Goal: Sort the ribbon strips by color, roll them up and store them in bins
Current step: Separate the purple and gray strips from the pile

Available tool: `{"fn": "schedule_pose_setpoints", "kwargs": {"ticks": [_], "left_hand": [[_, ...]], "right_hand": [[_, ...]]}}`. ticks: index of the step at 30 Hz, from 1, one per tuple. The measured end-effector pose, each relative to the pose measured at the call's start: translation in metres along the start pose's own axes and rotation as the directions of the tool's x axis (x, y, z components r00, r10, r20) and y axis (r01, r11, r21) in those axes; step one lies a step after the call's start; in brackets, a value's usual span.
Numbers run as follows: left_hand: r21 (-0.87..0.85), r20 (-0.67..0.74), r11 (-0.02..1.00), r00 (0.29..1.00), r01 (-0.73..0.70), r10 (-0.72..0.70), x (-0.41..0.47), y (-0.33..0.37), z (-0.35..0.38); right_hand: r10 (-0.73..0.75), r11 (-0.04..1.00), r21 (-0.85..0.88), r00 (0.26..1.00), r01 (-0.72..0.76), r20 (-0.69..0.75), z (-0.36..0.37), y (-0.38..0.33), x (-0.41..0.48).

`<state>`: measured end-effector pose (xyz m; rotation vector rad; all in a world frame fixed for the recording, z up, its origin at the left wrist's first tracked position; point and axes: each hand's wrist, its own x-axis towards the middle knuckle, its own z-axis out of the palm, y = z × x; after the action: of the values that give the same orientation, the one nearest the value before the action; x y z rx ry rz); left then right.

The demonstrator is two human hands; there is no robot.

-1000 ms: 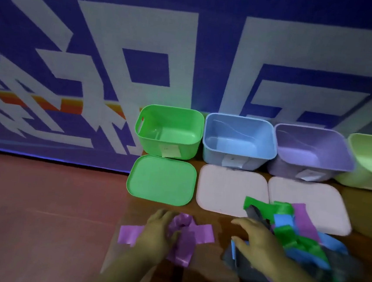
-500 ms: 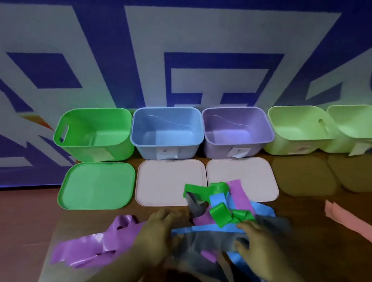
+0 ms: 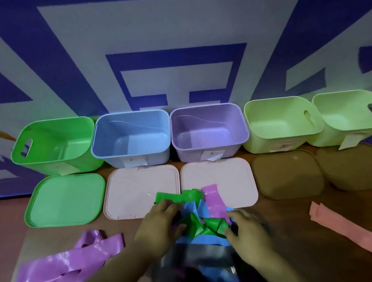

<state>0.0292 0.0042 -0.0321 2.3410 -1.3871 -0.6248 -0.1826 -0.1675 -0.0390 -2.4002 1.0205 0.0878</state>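
Waiting open along far wall: bins [image 3: 130, 140]. Sorting under way at near-centre pile [image 3: 202, 241]; purple strips [image 3: 87, 254] lying apart, near left. Reaching into pile: left hand [image 3: 160, 227] and right hand [image 3: 251, 235]. Cannot tell whether gripping or resting. Next: freeing green strip [image 3: 195, 224].

Low lids [image 3: 134, 192] lie between the ribbon pile [image 3: 204, 226] and the open-topped bins [image 3: 120, 157] backed against the wall [image 3: 166, 48].
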Motion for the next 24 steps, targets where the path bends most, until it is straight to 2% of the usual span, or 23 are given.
{"fn": "schedule_pose_setpoints", "kwargs": {"ticks": [4,8,14,18,20,24], "left_hand": [[0.035,0.040,0.998,0.998,-0.045,0.044,0.047,0.020,-0.006],[0.105,0.108,0.988,0.989,-0.111,0.100,0.100,0.038,-0.002],[0.172,0.305,0.980,0.951,-0.105,0.049,0.158,0.051,0.021],[0.233,0.348,0.967,0.937,-0.105,0.018,0.171,0.051,0.032],[0.196,0.348,0.977,0.937,-0.081,0.008,0.171,0.052,0.033],[0.014,0.313,0.999,0.949,-0.035,0.029,0.160,0.057,0.024]], "right_hand": [[0.061,0.997,0.045,0.997,-0.063,0.037,-0.002,0.007,0.023],[0.077,0.980,0.180,0.994,-0.089,0.074,0.001,0.014,0.046],[0.054,0.991,0.120,0.998,-0.056,0.018,0.013,0.027,0.064],[0.056,0.992,0.113,0.998,-0.058,0.020,0.014,0.028,0.069],[0.063,0.990,0.130,0.998,-0.064,0.011,0.015,0.027,0.068],[0.098,0.969,0.227,0.995,-0.100,0.019,0.016,0.023,0.067]]}}
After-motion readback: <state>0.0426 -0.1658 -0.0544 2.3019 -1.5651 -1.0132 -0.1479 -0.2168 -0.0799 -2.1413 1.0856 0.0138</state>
